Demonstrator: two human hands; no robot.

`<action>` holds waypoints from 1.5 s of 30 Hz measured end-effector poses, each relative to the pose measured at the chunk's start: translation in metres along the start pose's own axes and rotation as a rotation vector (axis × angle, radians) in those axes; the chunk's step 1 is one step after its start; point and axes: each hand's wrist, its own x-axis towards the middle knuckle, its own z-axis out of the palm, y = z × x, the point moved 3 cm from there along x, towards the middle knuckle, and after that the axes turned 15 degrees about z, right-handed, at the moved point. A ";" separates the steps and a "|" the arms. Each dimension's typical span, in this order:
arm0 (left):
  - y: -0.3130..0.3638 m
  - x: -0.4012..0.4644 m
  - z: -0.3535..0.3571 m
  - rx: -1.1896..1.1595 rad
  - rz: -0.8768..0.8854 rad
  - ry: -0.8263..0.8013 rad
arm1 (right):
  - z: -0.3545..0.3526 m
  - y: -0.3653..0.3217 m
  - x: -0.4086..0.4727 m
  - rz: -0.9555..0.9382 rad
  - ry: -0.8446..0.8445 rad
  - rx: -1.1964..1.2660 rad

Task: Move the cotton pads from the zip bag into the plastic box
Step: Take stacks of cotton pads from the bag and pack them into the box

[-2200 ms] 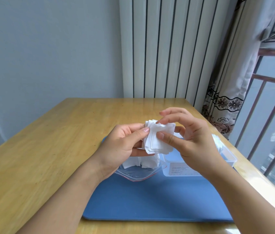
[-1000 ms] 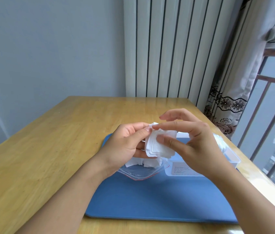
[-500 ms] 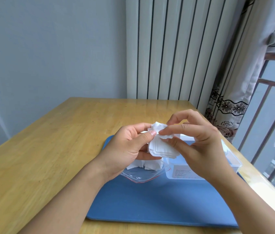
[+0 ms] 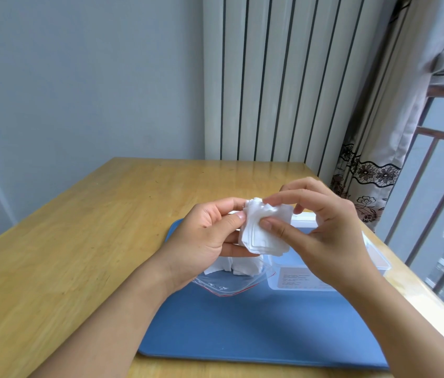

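Head view, nearest first: a blue mat (image 4: 242, 331) lies on the wooden table (image 4: 65, 255). On it rests the clear zip bag (image 4: 226, 285) with white cotton pads (image 4: 238, 266) still inside, and just to its right the clear plastic box (image 4: 297, 279). Above them both hands hold a stack of cotton pads (image 4: 263, 233) in the air. The left hand (image 4: 204, 238) curls round its left edge, thumb on the front. The right hand (image 4: 321, 236) pinches the stack, thumb on its face and forefinger on the top edge. Behind stand a white ribbed radiator (image 4: 278, 77) and a curtain (image 4: 384, 132).

Glossy wooden table (image 4: 79, 241); matt blue mat (image 4: 242, 328); clear plastic box (image 4: 373, 257); soft cotton pads (image 4: 264, 236).
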 end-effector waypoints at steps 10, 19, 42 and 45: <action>0.000 0.000 0.000 -0.004 0.011 -0.002 | -0.001 -0.004 -0.001 -0.034 0.043 0.038; 0.000 -0.001 0.000 0.034 0.011 -0.016 | -0.002 -0.002 0.002 -0.011 -0.094 -0.051; 0.001 0.000 -0.001 -0.048 0.001 0.003 | -0.002 -0.006 0.001 -0.005 -0.072 0.010; 0.001 -0.001 -0.001 -0.023 0.008 -0.007 | -0.002 -0.005 0.001 0.014 -0.086 -0.039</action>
